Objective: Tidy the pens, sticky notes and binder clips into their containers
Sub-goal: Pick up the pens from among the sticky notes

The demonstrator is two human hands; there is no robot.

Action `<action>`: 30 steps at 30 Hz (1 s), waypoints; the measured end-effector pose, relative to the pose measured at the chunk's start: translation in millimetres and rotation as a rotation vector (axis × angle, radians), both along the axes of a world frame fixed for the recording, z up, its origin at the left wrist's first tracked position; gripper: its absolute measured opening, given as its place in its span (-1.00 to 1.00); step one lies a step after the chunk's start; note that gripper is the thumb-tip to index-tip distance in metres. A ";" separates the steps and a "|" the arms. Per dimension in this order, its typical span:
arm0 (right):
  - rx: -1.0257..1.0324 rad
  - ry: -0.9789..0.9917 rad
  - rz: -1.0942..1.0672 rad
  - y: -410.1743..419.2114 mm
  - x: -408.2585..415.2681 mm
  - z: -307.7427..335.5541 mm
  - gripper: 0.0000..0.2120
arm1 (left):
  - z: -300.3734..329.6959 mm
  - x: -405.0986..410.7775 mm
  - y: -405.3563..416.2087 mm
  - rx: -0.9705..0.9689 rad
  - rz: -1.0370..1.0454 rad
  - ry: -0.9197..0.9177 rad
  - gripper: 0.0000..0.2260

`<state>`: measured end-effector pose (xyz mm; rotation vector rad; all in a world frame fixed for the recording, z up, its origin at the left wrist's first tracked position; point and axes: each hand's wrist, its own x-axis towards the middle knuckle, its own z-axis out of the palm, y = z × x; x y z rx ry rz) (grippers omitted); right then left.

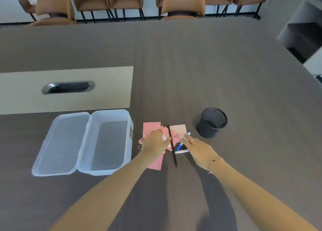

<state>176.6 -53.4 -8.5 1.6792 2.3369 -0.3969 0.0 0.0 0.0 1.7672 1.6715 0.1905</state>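
Observation:
Pink sticky notes [151,127] lie scattered at the table's middle, with a black pen [172,150] lying across them. My left hand [154,142] curls over a red-and-white marker [164,137] on the notes. My right hand [197,149] reaches in from the right with fingers spread, fingertips touching a blue-and-white marker [180,145]. Another white marker [181,151] lies just below it. One pink binder clip [177,135] sits on the right-hand note, another [140,142] by my left wrist. A black mesh pen cup [211,122] stands to the right, with nothing seen inside it.
A clear plastic box [128,135] stands left of the pile, its hinged lid [59,143] open flat beside it. A cable slot [68,87] sits in the beige panel beyond. Brown chairs [183,3] line the far edge of the table.

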 end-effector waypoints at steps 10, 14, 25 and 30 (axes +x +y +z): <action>0.153 -0.020 0.081 6.7 2.7 -12.8 -0.52 | -27.0 35.7 22.5 -0.148 0.066 0.191 -0.76; 0.132 -0.089 0.073 8.8 0.5 -11.9 -0.51 | -25.9 42.1 26.9 -0.199 0.016 0.169 -0.74; 0.062 -0.031 -0.014 1.9 2.0 15.9 -0.69 | 12.7 17.2 48.9 -0.266 -0.228 0.199 -0.60; 0.112 0.357 -0.224 -7.6 17.8 73.5 -0.90 | 83.7 28.2 68.5 -0.173 -0.151 -0.055 -0.78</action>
